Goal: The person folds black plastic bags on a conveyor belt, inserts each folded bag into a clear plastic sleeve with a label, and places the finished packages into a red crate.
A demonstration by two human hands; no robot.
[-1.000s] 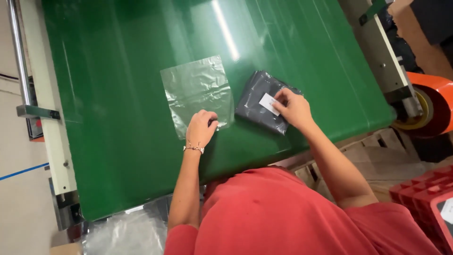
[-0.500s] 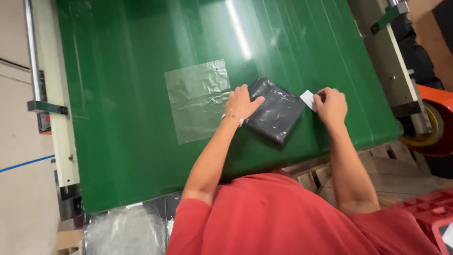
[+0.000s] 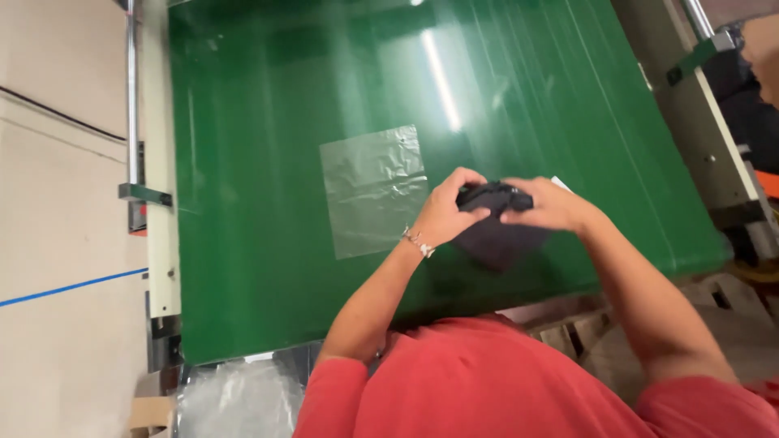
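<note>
Folding the dark garment (image 3: pixel 495 219) calls, by judgement, for an even pull from both sides so its edges meet squarely; the left hand (image 3: pixel 446 212) and right hand (image 3: pixel 545 204) each have their grip clamped on it, just above the near right part of the green belt (image 3: pixel 260 243). Counted: one dark garment, one clear plastic bag (image 3: pixel 373 188) lying flat just left of the hands, one small white label (image 3: pixel 561 184) peeking out behind the right hand.

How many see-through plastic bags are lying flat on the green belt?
1. The clear plastic bag lies flat on the green belt, just left of both hands. A crumpled heap of clear plastic sits below the belt's near edge; it may hide more.
</note>
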